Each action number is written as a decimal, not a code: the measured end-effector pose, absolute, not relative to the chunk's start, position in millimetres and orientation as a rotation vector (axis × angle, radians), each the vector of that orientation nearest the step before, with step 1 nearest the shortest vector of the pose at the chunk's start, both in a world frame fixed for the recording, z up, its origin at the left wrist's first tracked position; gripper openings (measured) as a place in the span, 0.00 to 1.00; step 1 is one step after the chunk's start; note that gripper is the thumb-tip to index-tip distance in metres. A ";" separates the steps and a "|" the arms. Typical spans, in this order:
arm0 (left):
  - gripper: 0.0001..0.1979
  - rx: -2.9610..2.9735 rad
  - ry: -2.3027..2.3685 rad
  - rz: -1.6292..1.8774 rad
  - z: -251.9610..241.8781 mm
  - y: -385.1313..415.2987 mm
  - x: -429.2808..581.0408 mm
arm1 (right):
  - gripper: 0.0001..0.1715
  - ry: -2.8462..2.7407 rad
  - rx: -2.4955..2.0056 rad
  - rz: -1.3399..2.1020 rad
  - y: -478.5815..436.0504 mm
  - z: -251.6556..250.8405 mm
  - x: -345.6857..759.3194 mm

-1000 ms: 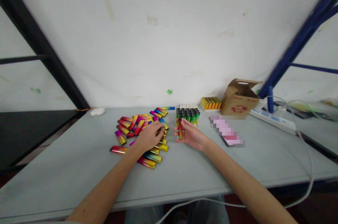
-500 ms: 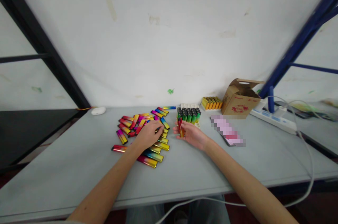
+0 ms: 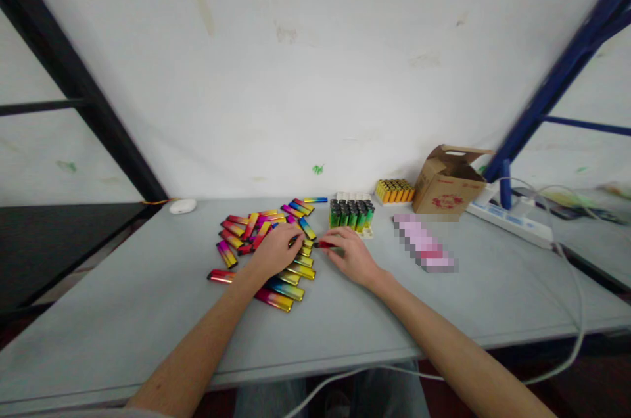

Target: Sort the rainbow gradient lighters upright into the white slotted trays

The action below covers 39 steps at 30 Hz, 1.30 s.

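Work low over the smooth, matte grey counter (image 3: 148,332). Avoid scattering the pile (image 3: 275,300) of slim, glossy metallic bars, faded from red, purple or blue into gold. Leave the creased brown carton (image 3: 446,193) well apart at the right. Rest the left hand (image 3: 280,248) lightly over the pile, fingers curled; cannot tell whether clamped on anything. Steady the right hand (image 3: 352,255), with its grip clamped on a red bar (image 3: 325,244). Spare the upright, round green-and-black cylinders (image 3: 351,215) just behind. Pinch the red bar near its middle, dark tip pointed left, just beside the pile; expect slipping from such slick sides.
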<state>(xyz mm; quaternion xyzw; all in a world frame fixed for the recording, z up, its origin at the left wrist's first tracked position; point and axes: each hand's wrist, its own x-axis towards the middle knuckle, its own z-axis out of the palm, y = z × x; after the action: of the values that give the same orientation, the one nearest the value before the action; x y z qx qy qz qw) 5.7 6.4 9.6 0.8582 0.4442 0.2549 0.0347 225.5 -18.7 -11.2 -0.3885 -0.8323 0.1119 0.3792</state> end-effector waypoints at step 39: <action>0.15 2.672 1.418 0.727 15.4 4.1 3.4 | 0.27 -1.810 -1.530 0.175 6.5 -16.3 429.8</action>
<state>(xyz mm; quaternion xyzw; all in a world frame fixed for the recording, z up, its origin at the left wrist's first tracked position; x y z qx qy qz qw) 3.4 4.1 15.4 0.8587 0.4558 0.2337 0.0150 429.8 6.5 -16.3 -0.5973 -0.7065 0.0683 0.3734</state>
